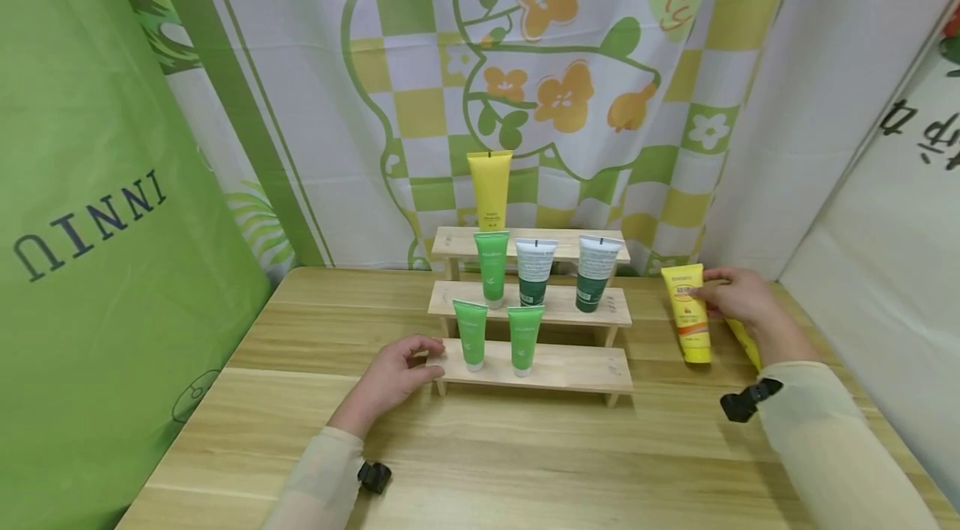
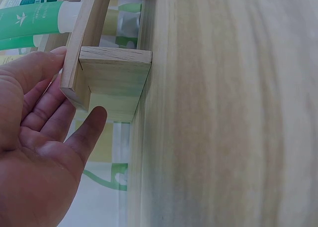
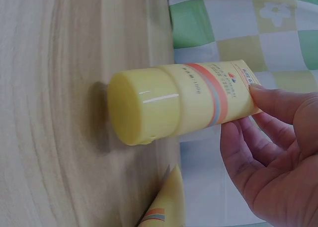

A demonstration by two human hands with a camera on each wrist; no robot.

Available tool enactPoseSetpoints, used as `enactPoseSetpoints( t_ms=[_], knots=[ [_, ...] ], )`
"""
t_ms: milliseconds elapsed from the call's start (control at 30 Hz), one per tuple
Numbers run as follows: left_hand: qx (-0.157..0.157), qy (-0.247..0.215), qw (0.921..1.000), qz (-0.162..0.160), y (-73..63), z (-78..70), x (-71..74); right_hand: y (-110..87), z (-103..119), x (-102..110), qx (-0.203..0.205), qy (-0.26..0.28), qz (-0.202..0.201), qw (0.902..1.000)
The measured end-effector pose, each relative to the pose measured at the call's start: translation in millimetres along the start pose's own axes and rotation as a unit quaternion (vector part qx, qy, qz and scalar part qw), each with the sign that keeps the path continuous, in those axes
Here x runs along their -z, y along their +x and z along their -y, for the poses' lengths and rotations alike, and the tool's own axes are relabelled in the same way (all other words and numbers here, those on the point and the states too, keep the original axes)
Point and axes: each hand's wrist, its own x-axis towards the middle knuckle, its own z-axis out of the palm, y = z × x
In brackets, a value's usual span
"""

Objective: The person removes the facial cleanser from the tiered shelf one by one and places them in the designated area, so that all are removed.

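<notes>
My right hand pinches a yellow squeeze tube near its flat top end, thumb on the printed face. The tube stands roughly upright, cap down, just over the table. My left hand holds the left end of the lowest plank of a wooden three-step stand, thumb at the near edge. Two green tubes stand on that plank. On the middle step are a green tube and two white-and-dark-green tubes. A yellow tube stands on the top step.
Another yellow tube lies on the wooden table beside the right hand, partly hidden by it in the head view. Behind the stand hangs a patterned curtain. Green fabric borders the left side, white fabric the right.
</notes>
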Motion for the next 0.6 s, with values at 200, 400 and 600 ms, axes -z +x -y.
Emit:
enactPoseSetpoints(
  t_ms=[200, 400, 600],
  knots=[
    [-0.003, 0.004, 1.0, 0.0, 0.1, 0.3, 0.0, 3.2, -4.5, -2.1, -0.004, -0.019, -0.01, 0.9998],
    [-0.008, 0.008, 0.9999, 0.001, 0.1, 0.6, 0.2, 4.5, -2.8, -4.0, -0.011, -0.04, -0.015, 0.999],
    [-0.011, -0.006, 0.9999, -0.003, -0.7, -0.3, -0.5, 7.8, -4.1, -7.2, -0.012, -0.066, -0.033, 0.9972]
  ],
)
